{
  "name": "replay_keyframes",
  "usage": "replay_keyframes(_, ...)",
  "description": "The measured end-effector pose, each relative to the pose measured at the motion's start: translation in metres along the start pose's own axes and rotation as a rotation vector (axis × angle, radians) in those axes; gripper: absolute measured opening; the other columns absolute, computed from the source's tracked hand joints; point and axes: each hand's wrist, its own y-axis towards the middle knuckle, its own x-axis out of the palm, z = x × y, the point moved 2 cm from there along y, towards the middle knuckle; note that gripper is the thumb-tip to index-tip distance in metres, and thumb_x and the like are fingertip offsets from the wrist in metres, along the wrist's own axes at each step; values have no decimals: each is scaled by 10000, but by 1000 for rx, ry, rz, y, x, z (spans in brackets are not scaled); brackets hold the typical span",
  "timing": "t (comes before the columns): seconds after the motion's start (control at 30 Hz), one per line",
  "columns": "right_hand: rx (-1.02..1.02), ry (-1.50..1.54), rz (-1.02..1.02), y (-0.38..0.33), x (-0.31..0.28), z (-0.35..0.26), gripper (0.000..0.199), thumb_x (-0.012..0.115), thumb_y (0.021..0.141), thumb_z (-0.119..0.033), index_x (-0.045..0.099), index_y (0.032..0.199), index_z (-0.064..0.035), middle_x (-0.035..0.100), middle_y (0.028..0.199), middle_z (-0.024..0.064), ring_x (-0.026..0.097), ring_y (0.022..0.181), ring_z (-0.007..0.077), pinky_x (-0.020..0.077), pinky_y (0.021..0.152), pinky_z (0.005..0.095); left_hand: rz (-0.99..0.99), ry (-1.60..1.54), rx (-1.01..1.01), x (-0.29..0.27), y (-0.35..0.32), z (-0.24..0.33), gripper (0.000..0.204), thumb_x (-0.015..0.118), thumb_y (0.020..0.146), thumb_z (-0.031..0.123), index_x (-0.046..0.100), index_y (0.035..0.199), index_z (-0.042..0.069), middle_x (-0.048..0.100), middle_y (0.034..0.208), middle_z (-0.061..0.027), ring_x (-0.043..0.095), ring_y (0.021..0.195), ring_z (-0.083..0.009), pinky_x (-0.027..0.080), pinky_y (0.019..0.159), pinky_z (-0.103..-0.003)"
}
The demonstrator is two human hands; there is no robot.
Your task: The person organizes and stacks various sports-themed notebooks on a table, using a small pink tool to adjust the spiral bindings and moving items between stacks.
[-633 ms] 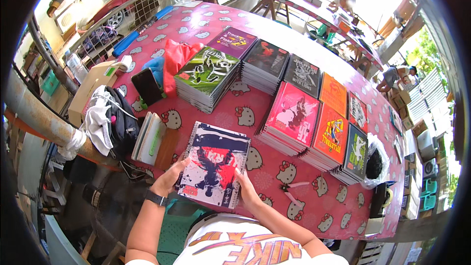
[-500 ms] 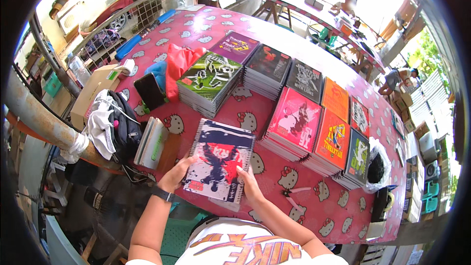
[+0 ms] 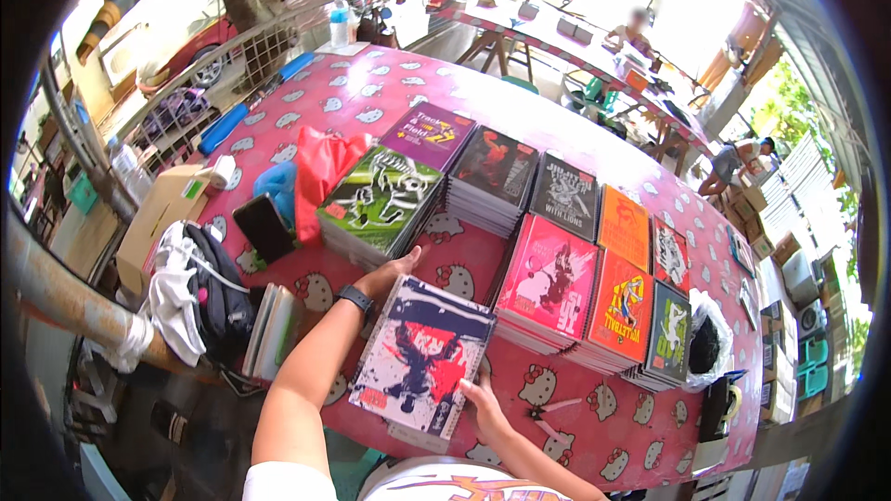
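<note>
The red-and-navy notebook [image 3: 419, 357] was over the near side of the pink table [image 3: 587, 431], probably light and stiff, its cover perhaps slick, so best taken by two opposite edges. The right hand [image 3: 484, 408] gripped its right edge, thumb on top; the left hand [image 3: 393, 273], arm stretched far, was open by its far corner, fingers towards the green stack [image 3: 382, 199]; I couldn't tell whether it touched the notebook

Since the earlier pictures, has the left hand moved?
Yes. The left hand went forward, from the navy-and-white notebook's left edge to near the stationary green-covered notebook stack.
</note>
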Motion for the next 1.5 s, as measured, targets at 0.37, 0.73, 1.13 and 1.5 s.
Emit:
replay_keyframes(0.37, 19, 2, 17, -1, 0, 4, 929, 633, 748, -368, 81, 1401, -5, 246, 1395, 171, 224, 1307, 259, 169, 1075, 359, 133, 442, 227, -8, 42, 5, 876, 426, 896, 504, -88, 1398, 2, -82, 1480, -177, -107, 1366, -226, 5, 1095, -302)
replay_keyframes(0.73, 38, 34, 32, 3, 20, -5, 784, 544, 845, -340, 94, 1404, -24, 358, 1322, 129, 353, 1206, 194, 269, 1016, 309, 55, -244, 276, 35, -184, -47, 697, 425, 913, 432, 170, 1410, 15, 285, 1420, -118, 311, 1288, -214, 223, 1065, -331)
replay_keyframes(1.13, -84, 69, 15, 48, 18, -15, 726, 543, 826, -269, 150, 1399, -59, 397, 1293, 119, 393, 1168, 195, 286, 1005, 309, 74, -126, 115, 25, -148, -19, 743, 556, 838, 348, 206, 1395, 2, 413, 1319, -122, 424, 1183, -191, 333, 984, -307)
replay_keyframes(1.5, -115, 139, 77, 42, 27, -21, 713, 526, 841, -237, 118, 1401, -70, 406, 1274, 115, 428, 1146, 196, 317, 987, 306, 66, -140, 80, 20, -140, -17, 638, 498, 877, 299, 245, 1383, 5, 416, 1316, -97, 434, 1159, -168, 332, 978, -290)
